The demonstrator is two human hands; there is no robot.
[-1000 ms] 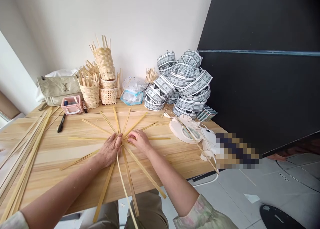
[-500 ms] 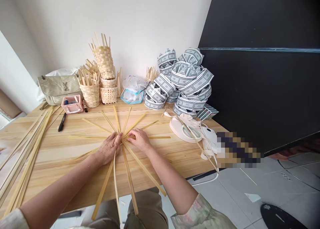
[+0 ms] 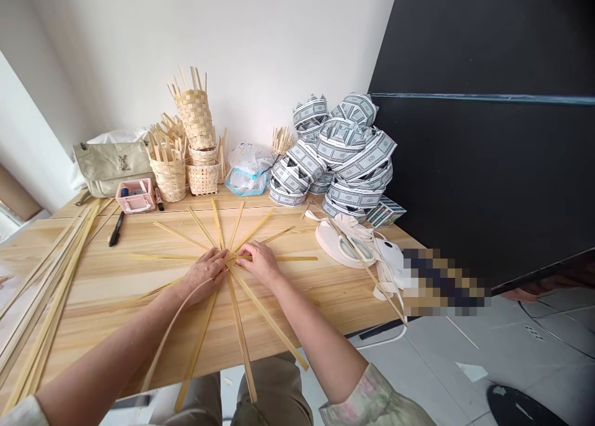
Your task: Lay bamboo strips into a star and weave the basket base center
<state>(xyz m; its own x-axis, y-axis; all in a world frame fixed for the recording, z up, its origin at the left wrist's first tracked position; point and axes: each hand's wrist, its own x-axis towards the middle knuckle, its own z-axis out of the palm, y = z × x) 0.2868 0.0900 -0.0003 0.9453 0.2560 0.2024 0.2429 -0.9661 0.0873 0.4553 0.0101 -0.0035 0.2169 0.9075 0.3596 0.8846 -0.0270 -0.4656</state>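
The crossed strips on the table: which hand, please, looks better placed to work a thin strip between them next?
Probably the right hand: its bent fingers pinch beside the centre of the strips, while the left hand lies over them, seemingly steadying.

The wood-grained bench (image 3: 341,299) is crossed near its middle by flat strips (image 3: 264,313) fanned out like spokes, with some ends carried past the front edge. Its left side is covered by long loose strips (image 3: 69,271), beside which a black marker (image 3: 116,229) is laid. Along the back are set a beige bag (image 3: 111,168), a pink basket (image 3: 136,204), woven baskets (image 3: 168,177), a plastic bag (image 3: 248,172) and piled patterned bands (image 3: 341,142). A pale tape roll (image 3: 329,244) is placed at the right.
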